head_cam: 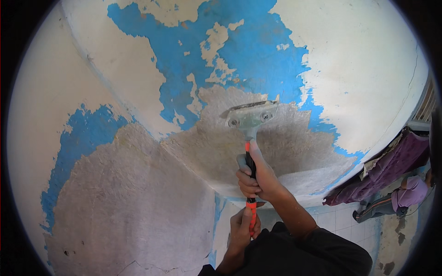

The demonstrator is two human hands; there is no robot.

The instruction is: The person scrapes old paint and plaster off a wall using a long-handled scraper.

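A long-handled wall scraper with a screwed metal head and a black and red handle is held upright in the picture. My right hand wraps around the upper handle, its thumb pointing toward the head. Lower down, my left hand grips the red end of the handle. The blade lies over bare grey plaster, just below a patch of blue paint; whether it touches the wall cannot be told. Cream paint with ragged edges surrounds the blue.
A wall corner runs diagonally on the left, with another bare plaster area beside it. At the right, purple cloth hangs near a louvred opening. Another person in a purple top is beyond it, over a tiled floor.
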